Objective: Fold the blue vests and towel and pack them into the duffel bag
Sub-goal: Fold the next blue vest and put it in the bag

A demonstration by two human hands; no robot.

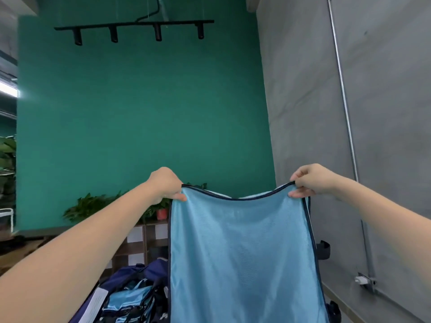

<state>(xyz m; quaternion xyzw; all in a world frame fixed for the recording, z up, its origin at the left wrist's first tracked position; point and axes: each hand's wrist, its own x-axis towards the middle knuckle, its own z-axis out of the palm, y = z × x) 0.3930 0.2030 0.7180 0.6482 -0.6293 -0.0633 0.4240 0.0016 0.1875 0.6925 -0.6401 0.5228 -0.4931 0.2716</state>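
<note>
Below the left hand (166, 185), the navy duffel bag (130, 276) already holds some light-blue fabric, so packing looks partly done. Left hand and right hand (310, 181) each pinch a top corner of a blue vest (240, 252) hanging unfolded between them; folding it remains.

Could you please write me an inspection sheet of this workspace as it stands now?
Surface: nothing seen; no tabletop in view.
Job's things: blue vest held up, hanging spread; navy duffel bag open below, more blue fabric inside.
Clutter: nothing seen.
Grippers: left hand and right hand each pinch a top corner of the vest.
Cables: one drops to the track light.
Surroundings: green wall, grey wall with conduit, potted plants, shelf unit.
</note>
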